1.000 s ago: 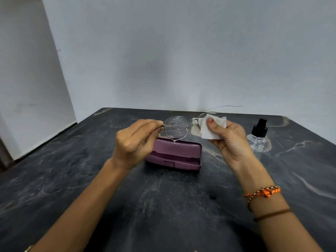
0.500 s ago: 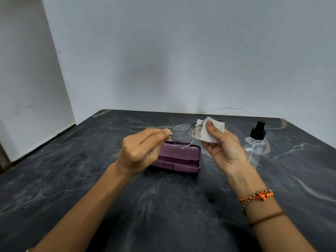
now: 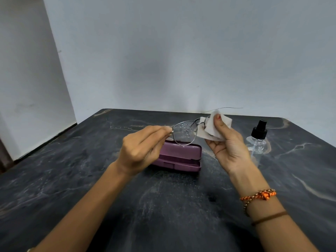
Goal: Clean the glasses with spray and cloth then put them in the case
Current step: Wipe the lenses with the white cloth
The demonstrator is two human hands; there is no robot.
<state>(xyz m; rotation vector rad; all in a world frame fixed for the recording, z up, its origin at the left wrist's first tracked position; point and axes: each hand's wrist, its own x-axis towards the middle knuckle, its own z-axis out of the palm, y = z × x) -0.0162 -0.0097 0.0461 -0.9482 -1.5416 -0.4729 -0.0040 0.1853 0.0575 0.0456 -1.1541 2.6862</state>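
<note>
- The thin silver metal-framed glasses are being held in the air above the purple hard-shell glasses case, with the lenses facing the camera.
- The lens on the camera's left is carrying a scatter of small clear droplets across its middle, and one drop is hanging at its lower rim.
- The other lens is being covered by the white folded cleaning cloth; only part of its rim is showing beside the bridge.
- The left hand is pinching the glasses at the outer corner of the frame, fingertips curled together around the hinge.
- The right hand is gripping the cloth around the covered lens, the thumb with a red-painted nail pressing on the front.
- The case is lying on the dark marbled stone counter, just below and behind the hands; whether its lid is fully closed cannot be told.
- The small clear plastic spray bottle with a black nozzle is standing upright on the counter to the right of the right hand.
- No readable writing is showing on the case, bottle or cloth.
</note>
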